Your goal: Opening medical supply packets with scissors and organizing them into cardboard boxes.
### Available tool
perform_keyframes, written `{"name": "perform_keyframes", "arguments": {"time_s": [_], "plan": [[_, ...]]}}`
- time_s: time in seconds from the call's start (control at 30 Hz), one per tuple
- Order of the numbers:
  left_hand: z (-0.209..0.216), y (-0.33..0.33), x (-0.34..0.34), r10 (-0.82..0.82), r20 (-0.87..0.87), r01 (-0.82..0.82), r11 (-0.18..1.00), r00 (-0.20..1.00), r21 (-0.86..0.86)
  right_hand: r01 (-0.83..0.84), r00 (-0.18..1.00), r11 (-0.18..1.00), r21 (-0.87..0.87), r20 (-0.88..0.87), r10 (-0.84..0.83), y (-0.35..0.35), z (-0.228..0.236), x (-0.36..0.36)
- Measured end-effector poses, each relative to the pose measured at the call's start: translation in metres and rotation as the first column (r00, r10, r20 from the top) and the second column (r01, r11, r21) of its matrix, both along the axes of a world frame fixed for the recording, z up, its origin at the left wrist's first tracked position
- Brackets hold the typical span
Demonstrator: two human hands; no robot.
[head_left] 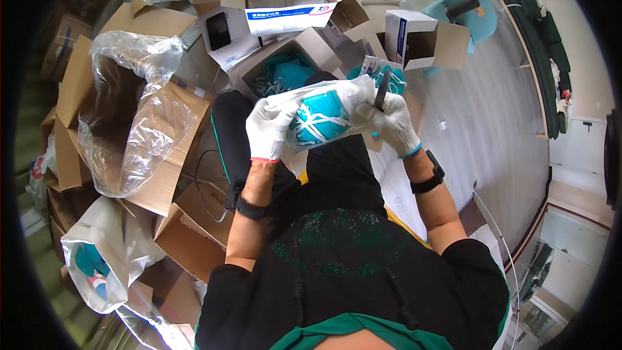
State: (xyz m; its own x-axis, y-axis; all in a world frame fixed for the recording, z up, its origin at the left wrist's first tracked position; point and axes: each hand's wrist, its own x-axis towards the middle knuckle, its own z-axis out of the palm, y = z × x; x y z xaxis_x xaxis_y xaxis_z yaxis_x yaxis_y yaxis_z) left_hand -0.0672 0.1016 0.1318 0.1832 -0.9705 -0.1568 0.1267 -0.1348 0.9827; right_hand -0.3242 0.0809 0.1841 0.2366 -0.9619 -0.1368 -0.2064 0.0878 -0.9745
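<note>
A clear plastic bag (356, 107) is stretched between my two hands above my lap. Inside it lies a teal face mask (322, 118) with white straps. My left hand (267, 131), in a white knit glove with a red cuff, is closed on the bag's left end. The right one (392, 121), gloved alike with a blue cuff, grips the bag's other end. A dark, narrow tool (383, 88) sticks up from that hand; its exact kind is unclear. Just beyond the bag, an open carton (327, 56) holds more teal masks (289, 76). Further teal masks (392, 78) lie right of that carton.
An open white box (288, 19) with small packets stands at the far side, beside a black phone (218, 31). A white box (405, 39) lies right of it. Left is a large plastic-lined carton (172, 155) and a white sack (116, 253). Light-blue chairs (483, 23) stand far right.
</note>
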Motion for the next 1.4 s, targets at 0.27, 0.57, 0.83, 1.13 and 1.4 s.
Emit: {"name": "perform_keyframes", "arguments": {"time_s": [0.27,0.57,0.83,1.13,1.4], "plan": [[0.068,-0.022,-0.036,-0.297,0.886,0.74,0.669,0.356,-0.073,-0.16,0.968,0.985,0.06,0.204,0.145,0.014,-0.03,-0.005],[0.016,-0.001,-0.091,-0.128,0.932,0.693,0.705,0.339,-0.155,-0.106,0.936,0.917,-0.386,-0.349,-0.039,0.024,-0.009,-0.029],[0.023,-0.003,-0.091,-0.235,0.927,0.683,0.73,0.293,-0.031,-0.118,0.952,0.91,-0.397,-0.305,-0.009,0.025,-0.015,-0.034],[0.03,0.021,-0.11,-0.505,0.824,0.52,0.791,0.257,0.322,0.025,0.969,0.928,-0.372,-0.22,-0.114,0.029,-0.031,-0.029],[0.008,-0.008,-0.07,-0.601,0.566,0.532,0.789,0.564,0.308,0.263,0.889,0.784,0.562,0.175,-0.424,0.033,-0.017,-0.045]]}}
